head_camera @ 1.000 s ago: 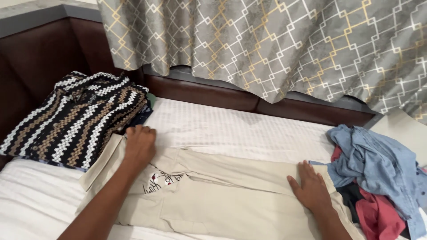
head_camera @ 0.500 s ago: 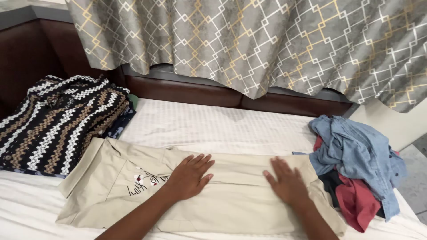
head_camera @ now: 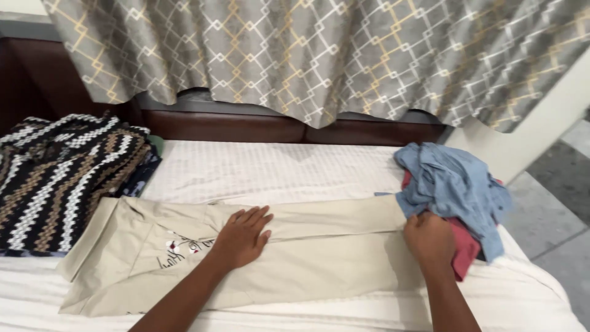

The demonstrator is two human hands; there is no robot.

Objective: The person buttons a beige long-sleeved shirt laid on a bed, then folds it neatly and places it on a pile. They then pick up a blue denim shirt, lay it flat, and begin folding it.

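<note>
A beige pair of trousers (head_camera: 319, 252) lies folded lengthwise across the white bedsheet (head_camera: 270, 169), with a small embroidered mark near its left end. My left hand (head_camera: 243, 237) rests flat on the middle of the trousers, fingers spread. My right hand (head_camera: 429, 238) is at the trousers' right end with its fingers curled over the fabric there, touching the pile of clothes. Whether it grips the cloth cannot be told.
A black, white and brown zigzag knit (head_camera: 58, 175) lies stacked at the left. A crumpled blue shirt (head_camera: 452, 184) over a red garment (head_camera: 464, 249) sits at the right edge of the bed. A patterned grey curtain (head_camera: 319, 55) hangs above the dark headboard (head_camera: 246, 126). Grey floor shows at the right.
My left hand slid from the trousers' left end to the middle. My right hand moved rightward to the leg end by the clothes pile. The view shifted right.
</note>
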